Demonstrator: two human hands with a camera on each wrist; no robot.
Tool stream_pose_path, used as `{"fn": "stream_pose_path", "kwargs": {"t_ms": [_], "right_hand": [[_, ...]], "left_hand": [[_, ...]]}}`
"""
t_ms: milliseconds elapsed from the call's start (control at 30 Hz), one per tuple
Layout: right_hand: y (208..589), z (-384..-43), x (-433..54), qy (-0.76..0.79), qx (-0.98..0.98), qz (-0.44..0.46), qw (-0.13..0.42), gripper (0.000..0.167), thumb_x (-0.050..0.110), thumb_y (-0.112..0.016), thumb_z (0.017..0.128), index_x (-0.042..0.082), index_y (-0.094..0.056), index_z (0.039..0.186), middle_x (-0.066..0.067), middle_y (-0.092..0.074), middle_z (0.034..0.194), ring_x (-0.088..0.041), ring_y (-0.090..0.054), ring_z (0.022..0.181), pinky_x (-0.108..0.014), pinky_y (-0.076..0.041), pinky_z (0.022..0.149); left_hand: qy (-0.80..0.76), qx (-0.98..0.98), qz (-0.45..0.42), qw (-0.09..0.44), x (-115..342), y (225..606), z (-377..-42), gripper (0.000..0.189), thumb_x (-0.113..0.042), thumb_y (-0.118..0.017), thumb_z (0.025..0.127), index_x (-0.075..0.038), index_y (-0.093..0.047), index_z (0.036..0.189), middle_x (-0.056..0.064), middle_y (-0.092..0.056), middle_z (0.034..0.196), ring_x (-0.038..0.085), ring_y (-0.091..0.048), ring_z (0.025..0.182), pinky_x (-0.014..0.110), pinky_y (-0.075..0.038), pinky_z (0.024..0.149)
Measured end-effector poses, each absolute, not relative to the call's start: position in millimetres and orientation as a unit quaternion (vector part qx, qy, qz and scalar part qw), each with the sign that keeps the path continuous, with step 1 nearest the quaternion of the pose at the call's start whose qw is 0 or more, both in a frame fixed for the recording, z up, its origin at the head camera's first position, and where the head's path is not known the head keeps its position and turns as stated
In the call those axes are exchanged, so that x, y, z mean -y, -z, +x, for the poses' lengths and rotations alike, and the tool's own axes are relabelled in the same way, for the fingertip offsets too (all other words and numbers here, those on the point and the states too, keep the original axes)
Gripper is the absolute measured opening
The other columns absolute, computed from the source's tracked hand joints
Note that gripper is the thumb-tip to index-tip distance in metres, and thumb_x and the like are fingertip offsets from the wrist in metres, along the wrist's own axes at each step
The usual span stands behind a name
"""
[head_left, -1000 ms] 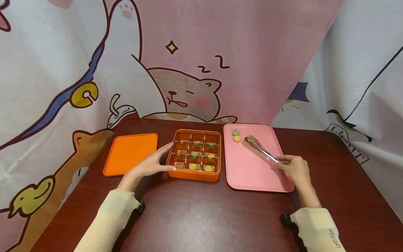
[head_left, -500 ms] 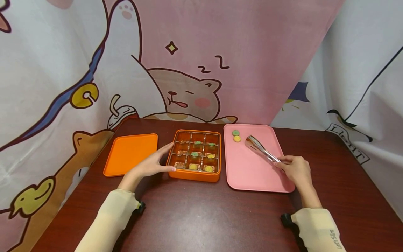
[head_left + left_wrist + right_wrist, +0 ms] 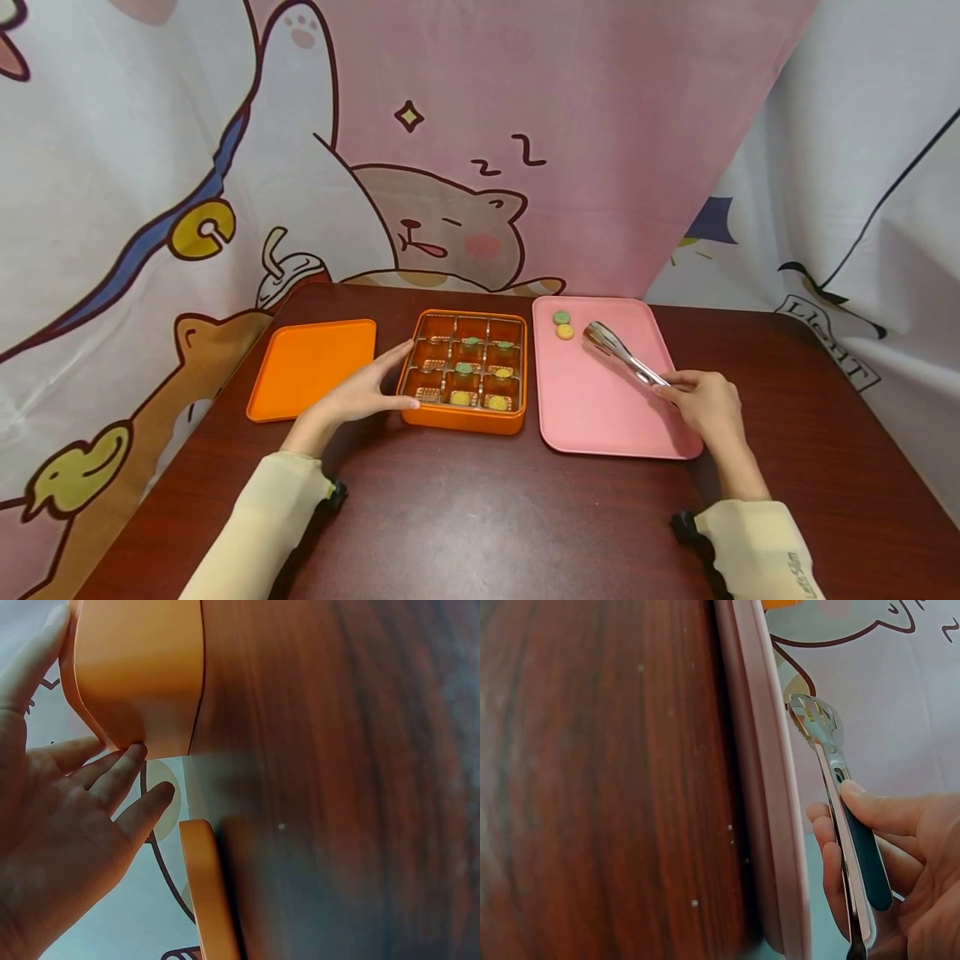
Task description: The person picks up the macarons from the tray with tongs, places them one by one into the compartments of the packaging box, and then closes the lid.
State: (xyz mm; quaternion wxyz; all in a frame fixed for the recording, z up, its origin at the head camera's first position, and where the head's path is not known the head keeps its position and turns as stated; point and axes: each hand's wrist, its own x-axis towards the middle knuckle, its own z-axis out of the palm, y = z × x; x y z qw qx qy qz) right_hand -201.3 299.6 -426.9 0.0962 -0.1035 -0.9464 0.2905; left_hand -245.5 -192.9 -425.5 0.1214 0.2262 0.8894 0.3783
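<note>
My right hand (image 3: pixel 701 404) grips metal tongs (image 3: pixel 630 357) by the handles, above the pink tray (image 3: pixel 600 417). Their tips point toward the back left and sit close together; the right wrist view shows a dark green grip panel on the tongs (image 3: pixel 865 851). A green macaron (image 3: pixel 562 317) and a yellow macaron (image 3: pixel 565 332) lie side by side just left of the tips. Spread along the left side of an orange box (image 3: pixel 465 421), my left hand (image 3: pixel 363 392) touches it with thumb at the front corner. Several green and yellow macarons (image 3: pixel 497 402) occupy the box's clear divided insert.
An orange lid (image 3: pixel 315 367) lies flat on the dark wooden table (image 3: pixel 480 508), left of the box and partly behind my left hand. A printed cartoon curtain (image 3: pixel 600 142) borders the table at the back and sides.
The tongs' two arms, seen apart a second ago, have come together, and the tips shifted slightly right. My left hand and the box have stayed put.
</note>
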Motion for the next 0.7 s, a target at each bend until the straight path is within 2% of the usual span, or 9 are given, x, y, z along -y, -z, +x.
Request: {"fn": "stream_pose_path", "kwargs": {"t_ms": [233,533,700], "right_hand": [[424,-199,-296,-0.295,0.945,-0.086,0.11,0.033,0.021,-0.08,0.085,-0.003,-0.076,0.107,-0.024,-0.075,0.096,-0.033,-0.064,0.082,-0.028,-0.038,0.055],[420,-198,-290,-0.303,0.944,-0.063,0.118,0.028,0.018,-0.079,0.084,-0.002,-0.077,0.104,-0.021,-0.076,0.091,-0.01,-0.06,0.069,-0.024,-0.04,0.051],[417,-196,-285,-0.305,0.943,-0.047,0.127,0.026,0.016,-0.08,0.083,-0.002,-0.078,0.102,-0.019,-0.077,0.087,-0.011,-0.058,0.068,-0.024,-0.038,0.05]], "left_hand": [[-0.384,-0.886,0.229,0.121,193,425,-245,0.1,-0.033,-0.079,0.085,-0.009,-0.018,0.161,0.018,-0.014,0.167,0.041,-0.019,0.152,0.066,-0.021,0.118],[-0.382,-0.888,0.228,0.12,193,425,-245,0.101,-0.035,-0.079,0.085,-0.009,-0.017,0.161,0.017,-0.014,0.168,0.042,-0.02,0.152,0.066,-0.021,0.118],[-0.381,-0.888,0.228,0.12,193,425,-245,0.101,-0.036,-0.079,0.085,-0.009,-0.017,0.161,0.017,-0.014,0.168,0.042,-0.02,0.152,0.066,-0.022,0.117]]}}
